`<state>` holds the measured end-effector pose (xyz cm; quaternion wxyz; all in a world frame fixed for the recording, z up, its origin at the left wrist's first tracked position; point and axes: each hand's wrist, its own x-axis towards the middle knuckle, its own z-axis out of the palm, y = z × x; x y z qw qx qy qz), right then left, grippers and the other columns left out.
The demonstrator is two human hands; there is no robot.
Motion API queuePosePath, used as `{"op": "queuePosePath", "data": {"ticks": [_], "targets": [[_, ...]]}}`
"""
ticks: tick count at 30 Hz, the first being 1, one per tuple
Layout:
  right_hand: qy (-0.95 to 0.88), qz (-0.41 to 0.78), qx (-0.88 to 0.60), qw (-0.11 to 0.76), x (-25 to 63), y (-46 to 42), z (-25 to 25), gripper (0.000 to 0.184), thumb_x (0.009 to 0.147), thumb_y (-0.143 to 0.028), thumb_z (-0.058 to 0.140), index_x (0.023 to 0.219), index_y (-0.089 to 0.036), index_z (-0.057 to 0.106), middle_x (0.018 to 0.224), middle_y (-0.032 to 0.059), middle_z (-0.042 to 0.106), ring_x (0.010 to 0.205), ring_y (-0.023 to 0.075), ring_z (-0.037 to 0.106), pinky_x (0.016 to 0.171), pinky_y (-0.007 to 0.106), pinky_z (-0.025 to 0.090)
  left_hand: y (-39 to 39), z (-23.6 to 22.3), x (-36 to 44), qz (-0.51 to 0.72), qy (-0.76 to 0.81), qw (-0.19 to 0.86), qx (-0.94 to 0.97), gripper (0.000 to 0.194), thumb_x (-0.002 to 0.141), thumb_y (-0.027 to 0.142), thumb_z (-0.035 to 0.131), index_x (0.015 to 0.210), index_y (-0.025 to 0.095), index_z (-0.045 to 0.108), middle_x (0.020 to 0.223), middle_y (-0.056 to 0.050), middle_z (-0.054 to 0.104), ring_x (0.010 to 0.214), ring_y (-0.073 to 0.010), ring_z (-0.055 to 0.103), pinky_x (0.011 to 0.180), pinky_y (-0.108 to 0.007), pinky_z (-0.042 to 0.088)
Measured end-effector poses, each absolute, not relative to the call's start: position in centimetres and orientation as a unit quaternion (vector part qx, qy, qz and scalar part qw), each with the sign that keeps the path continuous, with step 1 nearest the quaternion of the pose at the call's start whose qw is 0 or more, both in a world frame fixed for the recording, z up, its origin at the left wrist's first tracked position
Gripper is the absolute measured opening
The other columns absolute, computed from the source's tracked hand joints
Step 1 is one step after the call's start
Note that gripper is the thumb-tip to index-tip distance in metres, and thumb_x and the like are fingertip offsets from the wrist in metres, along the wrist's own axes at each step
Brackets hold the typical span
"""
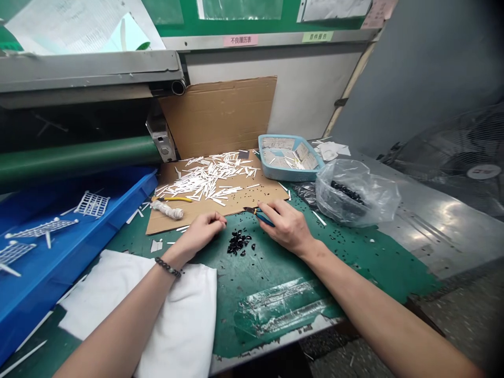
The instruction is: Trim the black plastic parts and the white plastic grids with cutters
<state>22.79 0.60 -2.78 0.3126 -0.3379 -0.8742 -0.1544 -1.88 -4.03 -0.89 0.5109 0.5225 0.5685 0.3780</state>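
Note:
My right hand [284, 226] is shut on a pair of blue-handled side cutters [258, 214], whose dark jaws point left over the edge of a cardboard sheet [252, 199]. My left hand [202, 231] rests curled at the sheet's front edge, and nothing shows between its fingers. A small heap of black plastic pieces [238, 243] lies on the green mat [271, 294] between my hands. White plastic sticks [207, 178] cover the cardboard's far half. Near them lie yellow-handled pliers [172, 199] and a white wrapped roll [167, 210].
A blue crate [74, 236] holding white plastic grids stands at the left. A light blue tray of papers [289, 157] and a clear bag of black pieces [354, 191] stand beyond my right hand. A white cloth [177, 315] lies under my left forearm.

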Motion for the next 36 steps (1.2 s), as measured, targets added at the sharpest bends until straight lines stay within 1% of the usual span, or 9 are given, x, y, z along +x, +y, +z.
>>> {"op": "queuePosePath", "data": {"ticks": [3,5,7,11,15,20,28,32,36], "targets": [[-0.873,-0.161,-0.339,0.311,22.8,0.5,-2.7,0.025,0.092,-0.023,0.053,0.113,-0.014,0.062,0.088,0.0095,0.061,0.079,0.0218,0.056,0.068,0.031,0.045,-3.9,-0.6,-2.3,0.451,0.502,0.637,0.372,0.009,0.067,0.017,0.061,0.075,0.014,0.057,0.059,0.003,0.049,0.048,-0.0058,0.035,0.043,-0.017,0.021],[-0.873,-0.162,-0.340,0.310,22.8,0.4,-2.7,0.024,0.092,-0.022,0.052,0.112,-0.014,0.062,0.087,0.0092,0.061,0.078,0.0216,0.056,0.067,0.031,0.045,-3.9,-0.6,-2.5,0.484,0.464,0.674,0.311,0.011,0.065,0.012,0.061,0.074,0.013,0.057,0.062,0.000,0.052,0.049,-0.0047,0.038,0.043,-0.015,0.026],[-0.872,-0.164,-0.340,0.310,22.8,0.4,-2.7,0.023,0.092,-0.023,0.052,0.111,-0.014,0.062,0.087,0.0089,0.061,0.078,0.0212,0.055,0.067,0.031,0.045,-3.9,-0.6,-2.6,0.505,0.444,0.686,0.277,0.011,0.064,0.009,0.061,0.075,0.011,0.059,0.065,-0.002,0.055,0.050,-0.0040,0.040,0.045,-0.014,0.031],[-0.876,-0.147,-0.328,0.321,22.5,0.3,-2.7,0.027,0.093,-0.025,0.051,0.114,-0.013,0.060,0.090,0.0103,0.061,0.081,0.0216,0.055,0.071,0.032,0.047,-3.9,-0.8,-2.5,0.525,0.432,0.677,0.283,0.011,0.069,0.013,0.067,0.079,0.007,0.065,0.070,-0.004,0.057,0.055,-0.0040,0.044,0.047,-0.013,0.034],[-0.896,-0.095,-0.292,0.319,21.7,-0.2,-2.6,0.033,0.091,-0.028,0.054,0.118,-0.010,0.059,0.096,0.0133,0.061,0.086,0.0244,0.055,0.076,0.037,0.048,-4.0,-1.1,-2.1,0.503,0.442,0.669,0.324,0.020,0.066,0.013,0.074,0.084,0.008,0.068,0.071,-0.004,0.059,0.059,-0.0047,0.047,0.048,-0.013,0.032],[-0.916,-0.049,-0.268,0.296,20.9,-0.7,-2.5,0.035,0.088,-0.027,0.058,0.119,-0.011,0.058,0.098,0.0138,0.061,0.087,0.0253,0.055,0.077,0.039,0.049,-4.2,-1.4,-1.6,0.478,0.451,0.674,0.337,0.027,0.063,0.017,0.080,0.085,0.010,0.068,0.072,-0.002,0.061,0.057,-0.0038,0.045,0.050,-0.014,0.032],[-0.919,-0.052,-0.289,0.261,21.0,-0.7,-2.7,0.036,0.089,-0.029,0.056,0.120,-0.010,0.057,0.097,0.0127,0.059,0.087,0.0242,0.052,0.078,0.037,0.047,-4.2,-1.9,-1.6,0.458,0.455,0.671,0.365,0.029,0.064,0.022,0.083,0.087,0.012,0.069,0.073,-0.001,0.062,0.054,-0.0026,0.044,0.048,-0.014,0.029],[-0.921,-0.053,-0.289,0.256,20.9,-0.7,-2.6,0.034,0.089,-0.030,0.056,0.117,-0.011,0.058,0.095,0.0121,0.058,0.085,0.0237,0.051,0.076,0.036,0.046,-4.3,-1.7,-1.5,0.453,0.470,0.664,0.366,0.031,0.063,0.023,0.084,0.087,0.013,0.069,0.074,-0.001,0.064,0.056,-0.0031,0.046,0.050,-0.014,0.032],[-0.925,-0.063,-0.287,0.241,20.9,-0.9,-2.4,0.033,0.089,-0.029,0.055,0.116,-0.010,0.058,0.093,0.0118,0.057,0.084,0.0234,0.049,0.074,0.035,0.045,-4.4,-1.4,-1.3,0.455,0.478,0.658,0.361,0.031,0.059,0.023,0.086,0.083,0.011,0.070,0.073,-0.002,0.065,0.059,-0.0048,0.050,0.052,-0.015,0.035]]}}
